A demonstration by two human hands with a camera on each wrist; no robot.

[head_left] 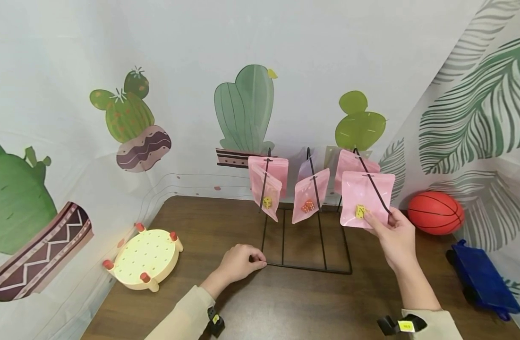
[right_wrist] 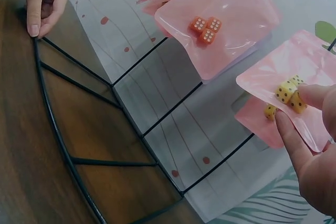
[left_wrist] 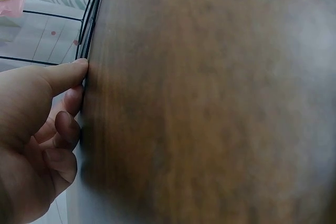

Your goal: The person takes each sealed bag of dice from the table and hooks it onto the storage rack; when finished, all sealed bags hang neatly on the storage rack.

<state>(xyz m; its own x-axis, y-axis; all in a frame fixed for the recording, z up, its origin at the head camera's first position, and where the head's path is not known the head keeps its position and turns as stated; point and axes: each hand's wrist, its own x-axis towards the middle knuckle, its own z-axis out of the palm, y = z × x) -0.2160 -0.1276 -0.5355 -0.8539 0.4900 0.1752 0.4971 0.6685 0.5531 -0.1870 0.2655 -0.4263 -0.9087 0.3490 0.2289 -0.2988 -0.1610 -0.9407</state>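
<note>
A black wire rack [head_left: 302,268] stands on the table with small pink zip bags hanging from its arms. My left hand [head_left: 240,262] pinches the front left corner of its base bar between thumb and forefinger. At the right arm, my right hand [head_left: 395,241] pinches the lower part of the front pink bag [head_left: 370,189], where yellow dice [head_left: 360,211] show through. That bag hangs on the arm, with another pink bag [right_wrist: 257,121] behind it. The middle arm carries a pink bag [head_left: 312,189] with orange dice [right_wrist: 208,36]; the left arm's front bag [head_left: 264,184] holds yellow dice.
A round yellow pegboard-like piece [head_left: 147,257] with red-tipped legs lies at the left of the wooden table [head_left: 268,307]. To the right are a red ball [head_left: 436,212] with black lines and a blue toy cart [head_left: 482,278]. A cactus-printed cloth [head_left: 191,127] hangs behind.
</note>
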